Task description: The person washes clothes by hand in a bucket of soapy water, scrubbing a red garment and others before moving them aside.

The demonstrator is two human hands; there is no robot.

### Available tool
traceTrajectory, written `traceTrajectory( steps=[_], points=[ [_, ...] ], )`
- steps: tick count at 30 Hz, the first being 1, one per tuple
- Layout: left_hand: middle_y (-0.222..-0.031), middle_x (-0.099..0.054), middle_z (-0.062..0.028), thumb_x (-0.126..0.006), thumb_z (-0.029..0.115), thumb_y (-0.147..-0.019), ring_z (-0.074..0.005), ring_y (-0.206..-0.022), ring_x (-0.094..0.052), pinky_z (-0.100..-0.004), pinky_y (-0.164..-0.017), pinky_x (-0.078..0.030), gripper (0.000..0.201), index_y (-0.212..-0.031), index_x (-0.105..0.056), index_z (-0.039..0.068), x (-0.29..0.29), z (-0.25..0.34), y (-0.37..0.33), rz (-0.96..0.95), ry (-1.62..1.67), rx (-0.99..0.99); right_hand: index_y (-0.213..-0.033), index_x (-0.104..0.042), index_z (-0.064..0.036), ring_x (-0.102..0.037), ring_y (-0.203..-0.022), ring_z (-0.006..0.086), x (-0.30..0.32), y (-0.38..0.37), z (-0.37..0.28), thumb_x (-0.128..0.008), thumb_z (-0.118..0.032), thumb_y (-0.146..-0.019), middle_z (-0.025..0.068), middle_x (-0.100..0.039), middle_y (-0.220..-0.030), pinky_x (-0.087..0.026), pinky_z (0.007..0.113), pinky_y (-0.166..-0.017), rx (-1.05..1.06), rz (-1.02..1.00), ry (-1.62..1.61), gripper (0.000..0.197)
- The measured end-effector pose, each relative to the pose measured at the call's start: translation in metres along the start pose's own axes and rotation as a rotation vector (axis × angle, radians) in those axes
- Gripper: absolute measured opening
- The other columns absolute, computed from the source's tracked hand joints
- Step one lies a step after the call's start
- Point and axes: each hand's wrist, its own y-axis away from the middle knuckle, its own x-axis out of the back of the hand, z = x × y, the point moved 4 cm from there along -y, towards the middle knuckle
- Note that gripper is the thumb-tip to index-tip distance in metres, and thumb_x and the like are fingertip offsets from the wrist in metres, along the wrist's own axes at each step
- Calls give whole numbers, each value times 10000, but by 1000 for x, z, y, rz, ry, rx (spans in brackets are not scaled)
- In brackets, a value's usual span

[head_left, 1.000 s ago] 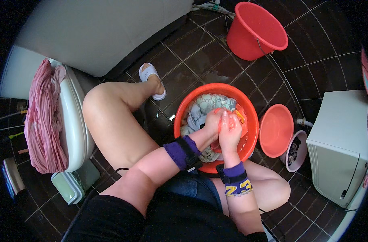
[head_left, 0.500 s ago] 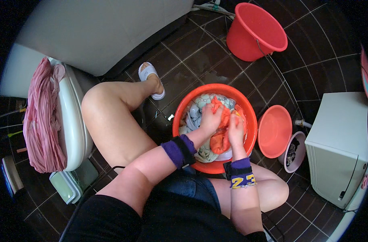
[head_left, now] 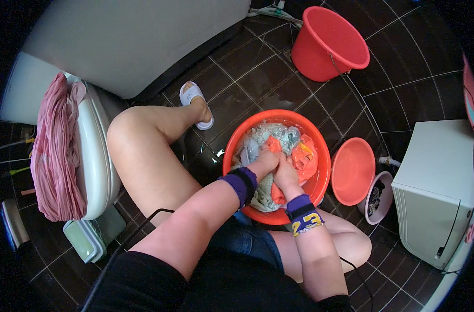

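An orange-red basin (head_left: 236,136) full of wet laundry stands on the floor in front of me. Inside it, my left hand (head_left: 268,159) and my right hand (head_left: 286,174) are pressed close together, both closed on an orange garment (head_left: 305,161). The garment spreads out to the right of my hands, with a small bit showing above my left fingers and another below my right hand. Around it lie pale patterned clothes (head_left: 288,137) and a light checked cloth (head_left: 265,193). My fingertips are partly hidden in the cloth. A purple wristband circles each wrist.
A red bucket (head_left: 320,52) stands far right. Beside the basin are an orange bowl (head_left: 353,174) and a small pale tub (head_left: 385,204) with dark cloth. A white cabinet (head_left: 429,166) is at right. Pink fabric (head_left: 57,156) hangs over a white fixture at left. The dark tiles look wet.
My hands have moved closer together and lower, slightly left for the right hand. The orange garment, bunched up between them before, now lies more spread out at the basin's right side.
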Motion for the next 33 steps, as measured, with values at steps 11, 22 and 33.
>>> traceTrajectory(
  steps=[11, 22, 33],
  points=[
    [-1315, -324, -311, -648, 288, -807, -488, -1151, -420, -482, -987, -364, 819, -1420, -151, 69, 10, 17, 29, 28, -191, -59, -1251, -456, -87, -537, -1052, 419, 0, -9, 32, -602, -174, -811, 254, -563, -1124, -452, 439, -877, 22, 51, -228, 472],
    [-1202, -444, -196, -706, 317, -801, -252, -1075, -467, -373, -871, -445, 659, -1262, -341, 20, 11, 15, 0, 19, 1001, 104, -1032, -513, -47, -549, -788, 106, 82, 66, -58, -600, -61, -846, 40, -582, -906, -457, 236, -697, 185, 363, -1040, 206],
    [-856, -622, -72, -555, 140, -899, -152, -756, -596, -274, -695, -497, 135, -925, -599, 15, 2, 36, 23, -276, 1309, -81, -759, -575, -2, -560, -639, 180, 89, 57, -72, -603, -169, -881, 96, -601, -679, -459, 306, -625, 198, 546, -993, 209]
  ],
)
